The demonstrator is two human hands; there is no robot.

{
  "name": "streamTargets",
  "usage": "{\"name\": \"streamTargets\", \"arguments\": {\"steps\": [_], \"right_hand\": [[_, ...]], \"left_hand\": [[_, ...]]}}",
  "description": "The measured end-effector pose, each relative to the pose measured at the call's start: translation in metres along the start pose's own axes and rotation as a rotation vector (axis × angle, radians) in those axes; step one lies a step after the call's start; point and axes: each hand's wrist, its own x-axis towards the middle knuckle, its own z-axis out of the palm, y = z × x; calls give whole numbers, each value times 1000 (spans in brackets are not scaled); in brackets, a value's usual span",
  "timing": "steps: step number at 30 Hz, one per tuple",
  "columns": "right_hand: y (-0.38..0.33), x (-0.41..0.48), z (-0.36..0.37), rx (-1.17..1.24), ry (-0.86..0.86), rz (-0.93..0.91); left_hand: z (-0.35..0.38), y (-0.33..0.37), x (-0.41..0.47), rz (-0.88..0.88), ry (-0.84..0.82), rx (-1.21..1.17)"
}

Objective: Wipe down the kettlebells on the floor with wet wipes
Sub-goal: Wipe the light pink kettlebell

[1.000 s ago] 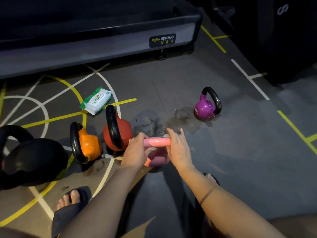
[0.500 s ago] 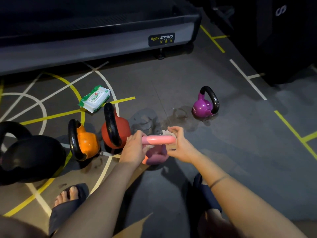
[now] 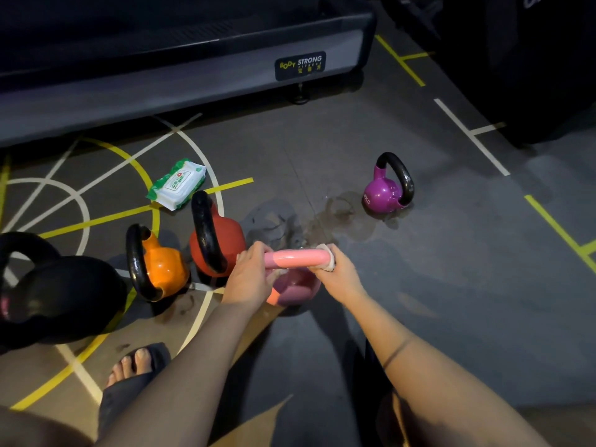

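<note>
Kettlebell (image 3: 296,290), pink, stiff, probably heavy and wet-slick, stands at twelve o'clock, best held by its handle (image 3: 295,257): left hand (image 3: 250,279) grips the nine-o'clock end, right hand (image 3: 340,277) clasps a wipe (image 3: 326,260) round three o'clock.

The black kettlebell (image 3: 61,298) is cut off by the left edge. The left hand (image 3: 250,279) and right hand (image 3: 338,276) cover part of the pink kettlebell (image 3: 295,287). The wipe (image 3: 324,249) is mostly hidden inside the right hand's grip. The pack's (image 3: 176,184) print is too small to read.
</note>
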Motion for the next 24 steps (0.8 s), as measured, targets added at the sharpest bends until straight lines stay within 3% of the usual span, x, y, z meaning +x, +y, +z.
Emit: {"name": "streamTargets", "arguments": {"steps": [4, 7, 11, 15, 19, 22, 24], "right_hand": [[4, 6, 3, -17, 52, -6], [13, 16, 5, -38, -4, -16], [16, 27, 2, -298, -117, -12], [29, 33, 14, -451, -36, 36], [38, 38, 17, -531, 131, -96], [8, 22, 11, -514, 313, -390], [-3, 16, 9, -512, 329, -502]], "left_hand": [[2, 0, 0, -8, 10, 4], [2, 0, 0, -11, 8, 17], [3, 0, 0, -2, 14, 37], [2, 0, 0, -8, 13, 30], [3, -1, 0, -3, 18, 20], [3, 0, 0, 3, 17, 17], [2, 1, -2, -3, 16, 13]]}}
